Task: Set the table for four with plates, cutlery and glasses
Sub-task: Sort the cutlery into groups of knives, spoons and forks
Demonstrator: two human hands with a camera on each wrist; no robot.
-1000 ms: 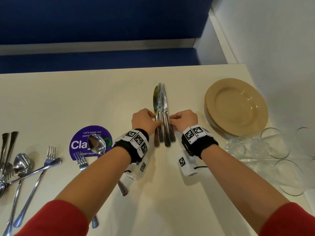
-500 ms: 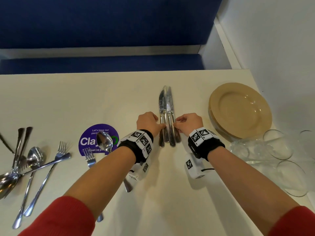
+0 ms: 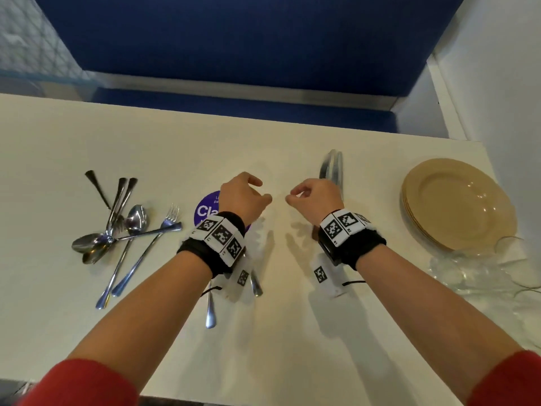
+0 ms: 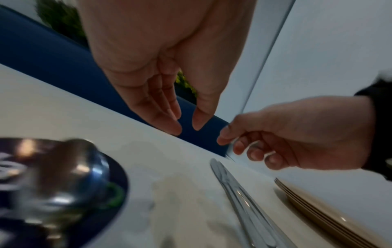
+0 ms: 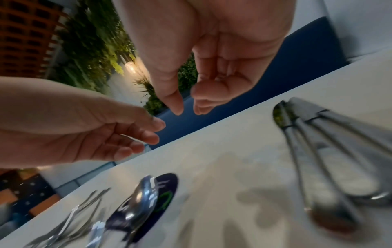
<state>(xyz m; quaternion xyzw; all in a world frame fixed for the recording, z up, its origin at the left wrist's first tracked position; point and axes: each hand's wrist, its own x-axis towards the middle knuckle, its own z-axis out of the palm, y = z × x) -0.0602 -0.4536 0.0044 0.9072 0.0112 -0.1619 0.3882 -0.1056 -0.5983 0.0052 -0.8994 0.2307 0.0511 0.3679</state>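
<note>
Three table knives (image 3: pixel 332 168) lie side by side on the cream table (image 3: pixel 87 136), their handles hidden behind my right hand (image 3: pixel 292 193). In the right wrist view the knives (image 5: pixel 318 134) lie below and to the right of my empty, loosely curled fingers. My left hand (image 3: pixel 262 190) hovers above the table just left of the right one and holds nothing. A stack of tan plates (image 3: pixel 456 203) sits at the right. Clear glasses (image 3: pixel 480 265) lie beside it, nearer me. Several spoons and forks (image 3: pixel 123 230) lie in a loose pile at the left.
A round purple sticker (image 3: pixel 206 209) is on the table under my left hand, with a spoon (image 4: pixel 59 176) lying on it. A fork handle (image 3: pixel 210 312) sticks out beneath my left wrist. A blue bench runs behind the table and a white wall stands at the right.
Both hands have let go of the knife handles, lifted off the table and shifted left. The knives stay lined up where they were.
</note>
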